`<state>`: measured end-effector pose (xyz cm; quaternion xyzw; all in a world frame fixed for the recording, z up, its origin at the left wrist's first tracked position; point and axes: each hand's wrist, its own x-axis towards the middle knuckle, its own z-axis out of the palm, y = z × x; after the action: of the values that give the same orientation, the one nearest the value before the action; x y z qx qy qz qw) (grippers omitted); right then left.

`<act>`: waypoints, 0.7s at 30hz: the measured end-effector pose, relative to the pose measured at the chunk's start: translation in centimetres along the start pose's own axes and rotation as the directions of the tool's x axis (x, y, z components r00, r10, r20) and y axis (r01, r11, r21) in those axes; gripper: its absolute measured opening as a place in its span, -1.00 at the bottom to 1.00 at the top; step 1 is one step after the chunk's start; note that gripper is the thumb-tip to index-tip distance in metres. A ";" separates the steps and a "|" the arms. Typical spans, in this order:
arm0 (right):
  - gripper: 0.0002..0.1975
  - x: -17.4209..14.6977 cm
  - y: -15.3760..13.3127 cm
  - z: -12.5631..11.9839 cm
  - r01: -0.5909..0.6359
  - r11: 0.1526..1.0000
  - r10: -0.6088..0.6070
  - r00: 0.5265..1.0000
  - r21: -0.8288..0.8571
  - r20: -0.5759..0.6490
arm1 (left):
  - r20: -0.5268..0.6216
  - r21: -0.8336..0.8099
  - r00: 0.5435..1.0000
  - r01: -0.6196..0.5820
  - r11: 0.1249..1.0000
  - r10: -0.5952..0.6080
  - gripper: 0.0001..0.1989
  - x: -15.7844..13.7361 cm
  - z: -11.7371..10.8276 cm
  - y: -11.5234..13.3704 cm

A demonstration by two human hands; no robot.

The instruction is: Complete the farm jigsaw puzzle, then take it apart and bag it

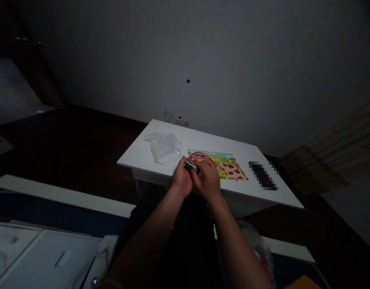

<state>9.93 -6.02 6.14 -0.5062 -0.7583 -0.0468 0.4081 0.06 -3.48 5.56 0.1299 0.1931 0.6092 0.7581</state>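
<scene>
My left hand [182, 180] and my right hand [209, 181] meet at the front edge of the white table. Between them they grip a small dark thing with white streaks [191, 165], whose kind I cannot make out. Fingers of both hands are curled around it and cover much of it. Just behind my right hand lies a colourful farm-picture sheet [232, 169] with a red barn and a brown-spotted pattern. To the left of my hands, a crumpled clear plastic bag [166, 147] rests on the table.
The white table [203, 137] stands near a grey wall with a socket strip [182, 122]. A pixelated dark object [263, 175] lies at the table's right. Below right is a clear bag [257, 245] with something red inside; white boxes [58, 257] are at lower left.
</scene>
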 end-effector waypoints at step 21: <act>-0.94 11.5 -1.2 13.0 -0.625 0.406 0.568 0.744 0.667 0.351 | 0.666 0.744 0.590 -0.569 -0.350 0.457 -0.79 3.7 -6.8 12.3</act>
<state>-0.29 8.08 5.63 -0.5272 -0.4884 0.4363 0.5414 -13.07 2.57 4.35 0.7064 0.4386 0.5504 0.0751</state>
